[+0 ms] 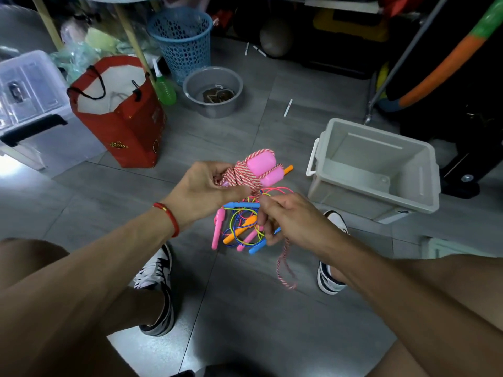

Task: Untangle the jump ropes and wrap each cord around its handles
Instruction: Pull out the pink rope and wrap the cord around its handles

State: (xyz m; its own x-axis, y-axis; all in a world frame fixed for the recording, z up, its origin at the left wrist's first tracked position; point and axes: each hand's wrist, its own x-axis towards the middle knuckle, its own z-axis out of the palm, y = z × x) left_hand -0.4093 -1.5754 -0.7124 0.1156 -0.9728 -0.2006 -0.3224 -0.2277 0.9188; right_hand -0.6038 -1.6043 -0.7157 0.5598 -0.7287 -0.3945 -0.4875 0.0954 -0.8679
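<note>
My left hand (206, 189) grips two pink handles (262, 167) held side by side, with a pink-and-white twisted cord (241, 174) wound around them in several turns. My right hand (288, 219) pinches the loose stretch of that cord, and its free loop (285, 268) hangs down below the hand. Under both hands, on the floor, lies a tangle of thin jump ropes (242, 227) with pink, orange and blue handles and yellow, blue and pink cords. One orange handle (288, 170) pokes out behind the pink handles.
An open grey plastic bin (378, 164) stands on the floor at the right. A red bag (122, 110), a grey basin (212, 91), a blue mesh basket (182, 39) and a clear storage box (30, 88) stand behind. My shoes (158, 270) flank the tangle.
</note>
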